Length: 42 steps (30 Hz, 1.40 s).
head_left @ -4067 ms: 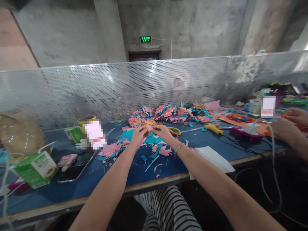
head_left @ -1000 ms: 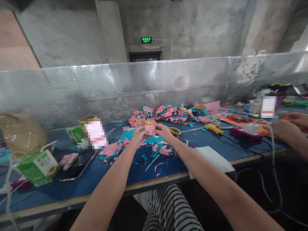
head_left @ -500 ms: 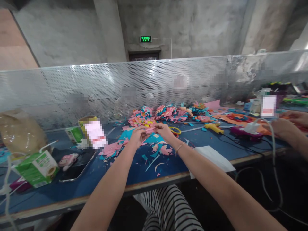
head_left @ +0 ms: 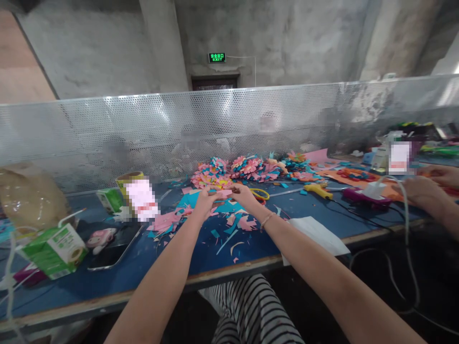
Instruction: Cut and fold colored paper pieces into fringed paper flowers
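Note:
A small pink paper piece [head_left: 225, 193] is pinched between my two hands above the table. My left hand [head_left: 206, 202] grips its left end, and my right hand [head_left: 243, 195] has the right end, both with closed fingers. Beneath them lies a blue paper sheet [head_left: 229, 206]. Pink scraps [head_left: 165, 222] spread to the left, with more pink and blue cuttings nearer me. Just behind my hands, pink, blue and yellow paper flowers [head_left: 212, 173] are heaped. Yellow-handled scissors [head_left: 261, 194], partly hidden, rest beside my right hand.
To the right are a yellow glue gun [head_left: 319, 191], a white sheet [head_left: 315, 235] over the table edge, and a purple power strip [head_left: 369, 198]. Another person's hands [head_left: 423, 191] work at far right. At left are a phone [head_left: 114, 251] and a green carton [head_left: 53, 251]. A perforated metal screen [head_left: 143, 138] stands behind.
My left hand has turned slightly, its fingers now closer together around the pink paper. The paper's broad face shows more. My right hand has barely moved.

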{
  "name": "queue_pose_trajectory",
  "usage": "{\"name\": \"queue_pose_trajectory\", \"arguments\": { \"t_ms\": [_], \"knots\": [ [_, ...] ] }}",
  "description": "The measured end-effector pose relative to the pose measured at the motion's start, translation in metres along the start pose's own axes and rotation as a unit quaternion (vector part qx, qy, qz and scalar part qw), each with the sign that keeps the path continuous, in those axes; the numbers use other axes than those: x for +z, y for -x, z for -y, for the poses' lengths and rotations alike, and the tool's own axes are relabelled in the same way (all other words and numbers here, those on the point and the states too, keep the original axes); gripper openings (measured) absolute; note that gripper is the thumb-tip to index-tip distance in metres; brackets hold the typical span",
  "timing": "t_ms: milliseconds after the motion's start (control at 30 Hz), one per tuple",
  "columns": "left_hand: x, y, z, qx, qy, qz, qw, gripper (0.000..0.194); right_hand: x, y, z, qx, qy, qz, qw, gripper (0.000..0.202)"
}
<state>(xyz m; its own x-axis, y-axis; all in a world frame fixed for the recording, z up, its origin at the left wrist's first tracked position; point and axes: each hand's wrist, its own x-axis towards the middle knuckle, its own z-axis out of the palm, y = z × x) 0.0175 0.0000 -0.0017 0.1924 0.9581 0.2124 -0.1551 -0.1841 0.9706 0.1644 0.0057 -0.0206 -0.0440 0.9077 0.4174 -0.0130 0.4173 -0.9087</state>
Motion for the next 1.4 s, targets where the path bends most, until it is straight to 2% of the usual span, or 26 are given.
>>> {"name": "queue_pose_trajectory", "arguments": {
  "t_ms": [133, 233, 400, 533, 767, 1400],
  "knots": [
    [0.0, 0.001, 0.001, 0.009, -0.041, 0.021, 0.999, 0.03, -0.002, -0.001, -0.001, -0.03, 0.032, -0.003, 0.999, 0.015],
    [0.0, 0.0, 0.0, 0.016, -0.067, 0.017, 0.998, 0.028, -0.002, -0.003, -0.003, -0.039, 0.028, -0.015, 0.999, 0.016],
    [-0.001, -0.002, 0.0, 0.017, -0.063, 0.003, 0.998, 0.027, -0.002, -0.005, -0.005, 0.005, -0.059, -0.03, 0.998, 0.02],
    [-0.002, -0.003, 0.001, 0.013, -0.064, -0.021, 0.998, 0.026, -0.003, -0.004, -0.003, 0.048, -0.126, -0.019, 0.991, 0.024],
    [-0.003, -0.007, 0.006, 0.025, -0.081, -0.015, 0.996, 0.026, -0.004, -0.004, -0.003, 0.025, -0.05, -0.011, 0.998, 0.03],
    [-0.003, -0.006, 0.002, 0.002, -0.045, -0.051, 0.998, 0.012, -0.008, -0.008, -0.007, 0.015, -0.038, -0.032, 0.999, 0.031]
  ]
}}
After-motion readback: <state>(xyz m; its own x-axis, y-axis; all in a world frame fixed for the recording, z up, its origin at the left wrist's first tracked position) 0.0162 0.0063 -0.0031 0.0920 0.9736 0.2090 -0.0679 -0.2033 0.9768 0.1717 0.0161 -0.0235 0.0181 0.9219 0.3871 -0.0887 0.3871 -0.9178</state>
